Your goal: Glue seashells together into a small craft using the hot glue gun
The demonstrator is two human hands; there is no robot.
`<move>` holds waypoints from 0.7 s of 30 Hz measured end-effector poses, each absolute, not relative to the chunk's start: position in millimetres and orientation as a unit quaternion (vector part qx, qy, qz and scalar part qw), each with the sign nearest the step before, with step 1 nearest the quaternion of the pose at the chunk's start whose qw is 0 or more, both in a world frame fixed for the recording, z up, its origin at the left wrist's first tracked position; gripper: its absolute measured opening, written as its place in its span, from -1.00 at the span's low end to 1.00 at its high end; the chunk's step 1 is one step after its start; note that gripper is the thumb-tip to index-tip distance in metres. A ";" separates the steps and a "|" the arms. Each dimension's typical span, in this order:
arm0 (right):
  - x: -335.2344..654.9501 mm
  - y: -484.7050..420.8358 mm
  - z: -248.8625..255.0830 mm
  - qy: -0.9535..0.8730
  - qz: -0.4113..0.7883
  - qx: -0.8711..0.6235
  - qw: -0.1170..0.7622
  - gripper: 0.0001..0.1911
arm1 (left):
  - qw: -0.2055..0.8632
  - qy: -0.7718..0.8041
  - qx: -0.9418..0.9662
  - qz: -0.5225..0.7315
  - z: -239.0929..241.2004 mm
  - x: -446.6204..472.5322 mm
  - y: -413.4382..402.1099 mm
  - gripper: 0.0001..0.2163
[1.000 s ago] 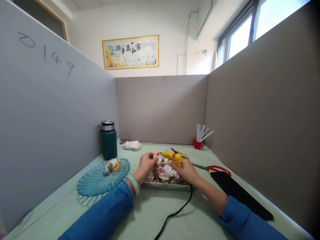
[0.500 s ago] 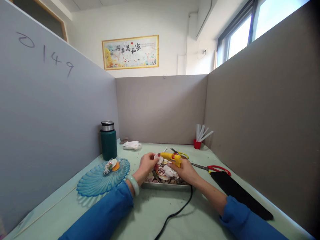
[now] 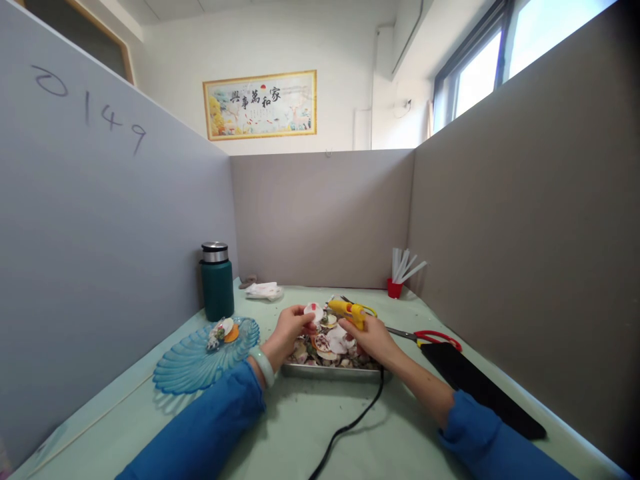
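My left hand (image 3: pixel 287 331) pinches a small white shell (image 3: pixel 313 311) with a red spot, held above a metal tray (image 3: pixel 330 371) filled with several shells. My right hand (image 3: pixel 373 340) grips a yellow hot glue gun (image 3: pixel 347 310), its nozzle pointing left and a short way from the shell. The gun's black cord (image 3: pixel 350 423) runs toward me across the pale green table. Both arms wear blue sleeves, and a pale bangle sits on my left wrist.
A blue shell-shaped glass dish (image 3: pixel 205 357) with a few shells lies at left, with a green flask (image 3: pixel 217 281) behind it. Red-handled scissors (image 3: pixel 430 337) and a black mat (image 3: pixel 480 390) lie at right. A red cup of glue sticks (image 3: pixel 397 280) stands at the back. Partition walls enclose the desk.
The glue gun's nozzle has drawn back to the right, away from the shell. My left hand has turned the shell so its face with the red spot shows.
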State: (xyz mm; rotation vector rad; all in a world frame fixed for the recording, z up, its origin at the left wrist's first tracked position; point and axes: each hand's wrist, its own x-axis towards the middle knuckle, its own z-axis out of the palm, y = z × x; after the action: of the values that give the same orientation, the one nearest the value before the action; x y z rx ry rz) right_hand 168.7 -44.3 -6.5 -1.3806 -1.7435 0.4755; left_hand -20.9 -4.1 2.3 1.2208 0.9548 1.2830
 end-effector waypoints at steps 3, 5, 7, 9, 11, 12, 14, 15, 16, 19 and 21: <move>168.4 -42.4 -7.0 -0.712 0.121 -0.576 0.384 -0.54 | 0.545 0.398 0.502 0.540 2.5 -20.7 -3.2 -0.90; 168.5 -40.7 -6.3 -0.711 0.047 -0.608 0.350 -0.55 | 0.548 0.394 0.498 0.544 2.1 -20.9 -2.5 -0.89; 169.1 -38.4 -5.6 -0.715 0.008 -0.628 0.307 -0.56 | 0.552 0.388 0.497 0.546 1.5 -21.4 -1.7 -0.87; 170.0 -35.3 -5.7 -0.734 0.004 -0.623 0.269 -0.61 | 0.555 0.384 0.496 0.546 0.7 -21.8 -1.0 -0.86; 170.5 -31.4 -6.5 -0.753 0.009 -0.613 0.240 -0.66 | 0.557 0.381 0.496 0.547 0.1 -22.1 -0.5 -0.85; 170.4 -29.4 -7.2 -0.756 0.009 -0.614 0.227 -0.67 | 0.556 0.381 0.496 0.547 0.0 -22.2 -0.4 -0.85; 169.5 -25.7 -8.5 -0.755 -0.002 -0.621 0.212 -0.67 | 0.554 0.381 0.495 0.551 0.0 -22.6 -0.2 -0.84; 168.8 -24.0 -9.1 -0.753 -0.009 -0.625 0.207 -0.65 | 0.551 0.380 0.494 0.555 0.1 -22.9 0.0 -0.82; 168.0 -22.7 -9.7 -0.751 -0.013 -0.628 0.202 -0.64 | 0.548 0.377 0.491 0.563 0.3 -23.4 0.3 -0.81; 166.1 -20.4 -10.8 -0.751 -0.011 -0.634 0.186 -0.59 | 0.530 0.353 0.485 0.599 0.3 -25.4 2.7 -0.76; 165.7 -21.3 -10.4 -0.754 -0.014 -0.632 0.177 -0.57 | 0.514 0.338 0.483 0.623 -0.2 -26.8 5.1 -0.73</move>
State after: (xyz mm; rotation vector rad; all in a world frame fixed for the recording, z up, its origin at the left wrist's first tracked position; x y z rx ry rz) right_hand 165.7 -21.3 -10.4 -1.7881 -2.1352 -0.0400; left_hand -26.8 5.1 -0.2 1.1602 0.8135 1.4972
